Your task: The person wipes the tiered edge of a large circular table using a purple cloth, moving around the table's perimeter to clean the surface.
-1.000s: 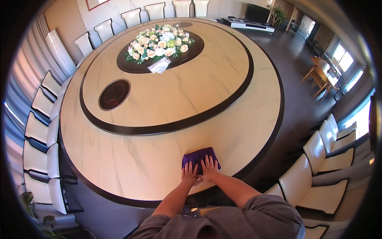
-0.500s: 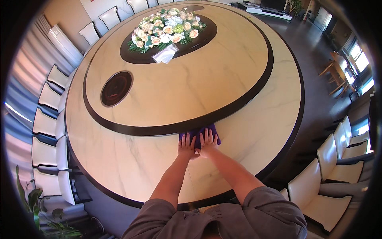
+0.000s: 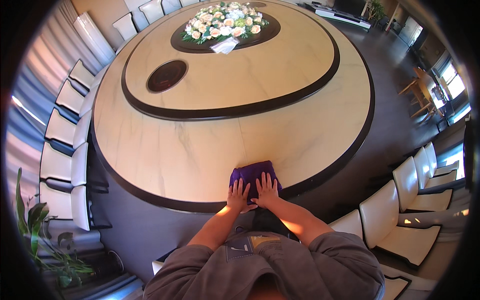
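Note:
A folded purple cloth [image 3: 253,171] lies at the near edge of the large round marble-patterned table [image 3: 200,155]. My left hand [image 3: 238,196] presses on the cloth's left part, fingers stretched out. Beside it my right hand [image 3: 266,190] rests flat on the right part, fingers spread. The thumbs nearly meet between the hands. Neither hand grips the cloth; both lie on top of it. The table's dark rim [image 3: 200,206] runs just by my hands.
A raised turntable [image 3: 250,85] with a dark border sits on the table, bearing a flower arrangement [image 3: 225,21], white papers [image 3: 224,46] and a dark round inset [image 3: 167,76]. Cream chairs [image 3: 64,161] line the left; another chair [image 3: 395,215] stands at right. A plant [image 3: 37,225] is lower left.
Both hands and the purple cloth have come back toward me, from beside the turntable's border to the table's near edge. The view has shifted, so the turntable now appears higher up.

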`<state>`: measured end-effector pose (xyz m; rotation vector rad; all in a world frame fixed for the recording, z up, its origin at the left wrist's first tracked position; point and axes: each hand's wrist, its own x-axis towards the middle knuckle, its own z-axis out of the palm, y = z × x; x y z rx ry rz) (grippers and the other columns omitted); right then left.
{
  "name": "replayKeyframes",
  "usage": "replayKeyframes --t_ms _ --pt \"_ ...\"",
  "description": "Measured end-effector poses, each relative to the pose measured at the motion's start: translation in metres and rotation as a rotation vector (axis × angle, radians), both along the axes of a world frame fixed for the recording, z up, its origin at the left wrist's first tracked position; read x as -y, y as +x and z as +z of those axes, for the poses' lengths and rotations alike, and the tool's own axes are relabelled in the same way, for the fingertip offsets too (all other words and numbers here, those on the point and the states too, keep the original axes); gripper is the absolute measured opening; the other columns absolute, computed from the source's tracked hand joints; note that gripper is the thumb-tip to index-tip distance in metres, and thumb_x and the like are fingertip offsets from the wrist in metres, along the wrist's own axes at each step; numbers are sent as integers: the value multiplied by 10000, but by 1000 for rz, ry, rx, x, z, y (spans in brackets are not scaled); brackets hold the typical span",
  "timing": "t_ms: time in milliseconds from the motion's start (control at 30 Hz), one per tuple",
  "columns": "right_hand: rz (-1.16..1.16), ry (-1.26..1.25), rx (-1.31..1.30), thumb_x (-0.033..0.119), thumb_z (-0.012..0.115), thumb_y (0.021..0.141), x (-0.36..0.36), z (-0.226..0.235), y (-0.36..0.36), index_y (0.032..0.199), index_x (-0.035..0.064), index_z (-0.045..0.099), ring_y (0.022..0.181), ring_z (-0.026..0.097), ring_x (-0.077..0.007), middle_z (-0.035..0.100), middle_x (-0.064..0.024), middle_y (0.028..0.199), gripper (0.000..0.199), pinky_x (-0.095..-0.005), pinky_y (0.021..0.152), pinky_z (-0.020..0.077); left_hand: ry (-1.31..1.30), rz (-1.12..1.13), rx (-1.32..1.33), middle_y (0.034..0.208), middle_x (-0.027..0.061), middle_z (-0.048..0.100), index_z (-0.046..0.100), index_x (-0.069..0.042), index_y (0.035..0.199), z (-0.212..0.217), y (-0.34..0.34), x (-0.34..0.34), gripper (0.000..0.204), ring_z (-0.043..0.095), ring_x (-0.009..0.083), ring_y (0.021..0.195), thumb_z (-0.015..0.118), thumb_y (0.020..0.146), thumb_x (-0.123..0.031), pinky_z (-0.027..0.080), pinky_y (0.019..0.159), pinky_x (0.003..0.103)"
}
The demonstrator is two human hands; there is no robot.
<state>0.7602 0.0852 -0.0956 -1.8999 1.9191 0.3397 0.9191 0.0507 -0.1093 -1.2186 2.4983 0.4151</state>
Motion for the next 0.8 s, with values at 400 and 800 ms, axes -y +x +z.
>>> replayKeyframes --t_ms 400,800 --pt "-47 112 38 649 577 781 15 24 18 1511 60 105 1432 -92 -428 -95 -247 1552 1050 -612 1115 62 71 31 -13 1577 180 -39 103 -225 1528 5 15 13 1063 2 352 1457 531 715 -760 58 1153 494" --pt "-100 -28 89 610 644 750 257 1 -30 1510 75 112 1432 -43 -432 -58 -227 1558 1071 -642 1095 84 76 160 33 1580 164 -67 77 -242 1530 -2 -48 253 1070 -54 354 1457 528 711 -764 56 1151 498"
